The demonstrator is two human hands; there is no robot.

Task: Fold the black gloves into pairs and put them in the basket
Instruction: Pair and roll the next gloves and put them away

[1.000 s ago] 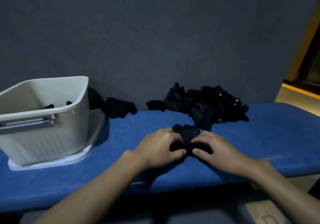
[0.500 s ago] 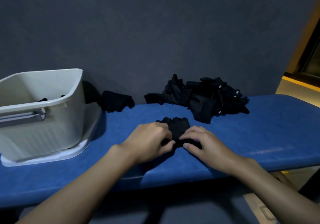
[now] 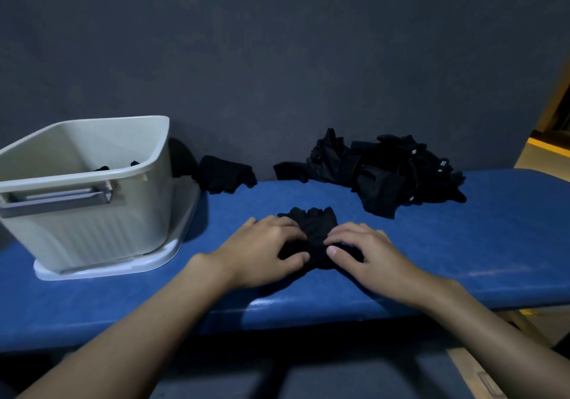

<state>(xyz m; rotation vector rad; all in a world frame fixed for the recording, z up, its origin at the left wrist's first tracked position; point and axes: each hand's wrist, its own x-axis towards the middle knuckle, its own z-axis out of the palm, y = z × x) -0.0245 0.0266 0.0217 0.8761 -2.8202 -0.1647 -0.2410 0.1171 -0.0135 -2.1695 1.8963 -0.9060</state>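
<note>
Left hand [image 3: 262,255] and right hand [image 3: 370,255] pinch a bunched black fabric glove [image 3: 316,230] between curled fingers [image 3: 345,234] and thumbs on the blue padded surface [image 3: 462,244]. Beyond the fingers lies a black glove heap [image 3: 385,173]; leftward, a beige plastic basket [image 3: 101,223].

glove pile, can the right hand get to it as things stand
Probably yes: only bare table lies between the right hand and the pile, but it must first release the gloves.

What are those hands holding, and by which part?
The left hand and right hand both pinch the black gloves lying on the blue bench, at their near end.
</note>
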